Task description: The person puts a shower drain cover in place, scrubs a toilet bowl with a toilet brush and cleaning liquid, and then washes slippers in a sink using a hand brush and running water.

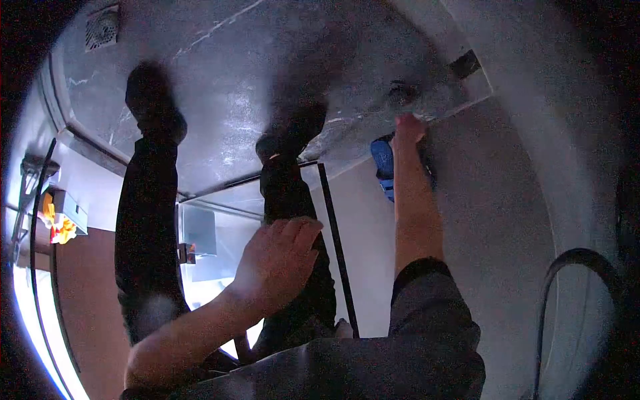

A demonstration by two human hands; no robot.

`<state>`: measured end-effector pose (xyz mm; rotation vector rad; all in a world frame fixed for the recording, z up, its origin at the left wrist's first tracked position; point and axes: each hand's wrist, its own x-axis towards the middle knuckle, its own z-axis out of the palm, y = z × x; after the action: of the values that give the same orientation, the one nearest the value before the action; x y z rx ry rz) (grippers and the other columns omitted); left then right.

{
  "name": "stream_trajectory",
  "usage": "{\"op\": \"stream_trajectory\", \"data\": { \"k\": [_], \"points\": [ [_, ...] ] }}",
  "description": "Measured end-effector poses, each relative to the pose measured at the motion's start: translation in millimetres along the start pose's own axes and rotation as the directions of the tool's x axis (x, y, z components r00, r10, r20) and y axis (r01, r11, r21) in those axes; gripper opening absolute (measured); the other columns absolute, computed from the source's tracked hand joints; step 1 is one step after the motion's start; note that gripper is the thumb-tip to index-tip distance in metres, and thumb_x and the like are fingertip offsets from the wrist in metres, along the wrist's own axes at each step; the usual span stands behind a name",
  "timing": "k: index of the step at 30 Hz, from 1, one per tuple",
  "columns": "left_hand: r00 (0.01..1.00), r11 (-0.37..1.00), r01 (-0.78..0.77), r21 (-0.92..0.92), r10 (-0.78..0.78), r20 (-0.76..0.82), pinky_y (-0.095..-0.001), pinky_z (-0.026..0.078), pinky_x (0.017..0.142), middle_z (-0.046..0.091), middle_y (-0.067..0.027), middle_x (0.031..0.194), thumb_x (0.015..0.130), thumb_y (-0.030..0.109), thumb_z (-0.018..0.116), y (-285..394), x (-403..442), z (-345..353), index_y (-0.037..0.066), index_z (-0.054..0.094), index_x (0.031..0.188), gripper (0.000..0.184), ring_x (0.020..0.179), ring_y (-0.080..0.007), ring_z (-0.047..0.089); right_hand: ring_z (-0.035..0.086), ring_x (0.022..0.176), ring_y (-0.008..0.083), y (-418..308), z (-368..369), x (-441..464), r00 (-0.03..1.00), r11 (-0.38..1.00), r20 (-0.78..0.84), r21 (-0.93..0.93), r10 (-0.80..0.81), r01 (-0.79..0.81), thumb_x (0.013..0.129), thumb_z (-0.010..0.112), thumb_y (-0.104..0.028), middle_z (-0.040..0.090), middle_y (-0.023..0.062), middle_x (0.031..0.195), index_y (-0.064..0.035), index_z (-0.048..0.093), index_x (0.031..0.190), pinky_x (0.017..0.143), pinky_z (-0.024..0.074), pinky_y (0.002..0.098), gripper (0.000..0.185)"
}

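My left hand [283, 257] rests at my right trouser leg [290, 193], fingers side by side and loosely bent, holding nothing that I can see. Stretched out to the right, my right hand [409, 130] is low near the wet floor, its fingers closed. It is dim and small, so what it grips, if anything, cannot be made out. Just past it a small dark patch or object [403, 92] shows on the floor. Beside and partly behind my right forearm is a blue item [383, 165], its kind unclear.
Grey marbled floor [220, 80] lies under my dark shoes [157, 100]. A drain grate [101, 30] is at the top left. A black-framed glass panel [339, 253] stands behind my legs. A black hose or cable [550, 287] curves at the right. A box with orange contents [63, 220] is left.
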<state>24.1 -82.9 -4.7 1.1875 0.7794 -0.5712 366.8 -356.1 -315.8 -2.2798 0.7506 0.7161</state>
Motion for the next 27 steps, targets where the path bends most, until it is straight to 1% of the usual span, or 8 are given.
{"op": "stream_trajectory", "data": {
  "k": [6, 7, 10, 13, 20, 23, 24, 27],
  "points": [
    [0.992, 0.997, -0.053, 0.052, 0.046, 0.117, -0.046, 0.051, 0.083, 0.064, -0.0182, 0.098, 0.08, 0.008, 0.059, -9.0, -9.4, 0.6, -0.001, 0.058, 0.104, 0.025, 0.096, -0.0344, 0.064, 0.064, 0.082, 0.0268, 37.0, -28.9, -96.6, 0.932, 0.948, 0.348, -0.319, 0.102, 0.015, 0.094, 0.056, -0.027, 0.064, 0.014, 0.088, -0.0006, 0.058, 0.102, 0.082, 0.0528, 0.0445, 0.028],
    [0.992, 0.993, -0.115, 0.017, 0.115, -0.058, -0.045, 0.052, 0.08, 0.064, -0.0184, 0.097, 0.081, 0.011, 0.06, -16.9, -13.3, 14.0, -0.001, 0.059, 0.103, 0.025, 0.094, -0.0328, 0.065, 0.064, 0.082, 0.0271, 40.9, -22.8, -121.3, 0.891, 0.932, 0.442, -0.357, 0.104, 0.068, 0.094, 0.056, -0.027, 0.063, 0.0143, 0.086, -0.0004, 0.058, 0.101, 0.083, 0.0527, 0.0445, 0.028],
    [0.987, 0.948, -0.155, 0.278, 0.159, 0.009, -0.0442, 0.052, 0.081, 0.064, -0.0186, 0.1, 0.083, 0.013, 0.059, -30.1, -27.7, -1.7, 0.0, 0.059, 0.104, 0.024, 0.098, -0.0311, 0.065, 0.065, 0.079, 0.0255, 19.9, 4.8, -227.7, 0.78, 0.866, 0.62, -0.431, 0.079, 0.255, 0.095, 0.056, -0.025, 0.065, 0.014, 0.083, -0.0008, 0.058, 0.095, 0.083, 0.0527, 0.0415, 0.024],
    [0.999, 0.986, 0.031, 0.162, -0.035, 0.021, -0.0428, 0.052, 0.081, 0.063, -0.0159, 0.106, 0.086, 0.015, 0.056, -75.7, -33.9, 7.6, 0.003, 0.059, 0.106, 0.023, 0.101, -0.03, 0.063, 0.066, 0.085, 0.0228, -26.0, 27.0, -342.2, 0.684, 0.786, 0.728, -0.448, 0.043, 0.427, 0.093, 0.06, -0.018, 0.066, 0.0143, 0.091, -0.0016, 0.058, 0.094, 0.086, 0.052, 0.0349, 0.017],
    [0.91, 0.985, 0.027, 0.173, 0.047, -0.412, -0.0418, 0.047, 0.091, 0.061, -0.0117, 0.113, 0.086, 0.016, 0.056, -83.5, -176.9, -20.9, 0.008, 0.057, 0.118, 0.033, 0.109, -0.0286, 0.058, 0.05, 0.124, 0.0272, -91.0, 4.8, -466.0, 0.277, 0.559, 0.956, -0.178, -0.098, 0.81, 0.087, 0.06, 0.002, 0.033, 0.0225, 0.147, -0.0118, 0.022, 0.15, 0.096, 0.0447, 0.0343, 0.075],
    [0.8, 0.956, 0.111, 0.273, 0.077, -0.595, -0.0425, 0.041, 0.098, 0.053, -0.0121, 0.125, 0.084, 0.016, 0.058, -85.6, -245.6, -21.3, 0.009, 0.055, 0.121, 0.038, 0.124, -0.0276, 0.046, 0.061, 0.107, 0.0227, -106.0, -26.5, -467.9, 0.359, 0.639, 0.933, -0.293, 0.028, 0.711, 0.09, 0.057, 0.001, 0.061, 0.02, 0.12, -0.0026, 0.025, 0.147, 0.092, 0.0474, 0.0329, 0.065],
    [0.731, 0.942, 0.155, 0.297, 0.092, -0.676, -0.0428, 0.038, 0.101, 0.049, -0.0123, 0.131, 0.083, 0.016, 0.059, -86.7, -270.0, -17.9, 0.009, 0.054, 0.123, 0.04, 0.129, -0.0272, 0.04, 0.063, 0.1, 0.022, -110.5, -34.1, -470.6, 0.52, 0.643, 0.851, -0.44, 0.075, 0.627, 0.091, 0.057, -0.001, 0.064, 0.0183, 0.111, -0.0009, 0.032, 0.142, 0.088, 0.0488, 0.032, 0.056],
    [0.663, 0.924, 0.234, -0.302, -0.379, -0.646, -0.0437, 0.034, 0.107, 0.037, -0.0197, 0.142, 0.081, 0.044, 0.066, -84.3, -327.7, 20.2, 0.006, 0.034, 0.14, 0.077, 0.133, -0.0347, 0.036, 0.065, 0.08, 0.0193, -138.5, -49.4, -486.6, 0.751, 0.662, 0.649, -0.616, 0.12, 0.427, 0.094, 0.056, -0.012, 0.069, 0.0145, 0.091, 0.0028, 0.05, 0.124, 0.076, 0.0516, 0.0294, 0.034]
  ]
}}
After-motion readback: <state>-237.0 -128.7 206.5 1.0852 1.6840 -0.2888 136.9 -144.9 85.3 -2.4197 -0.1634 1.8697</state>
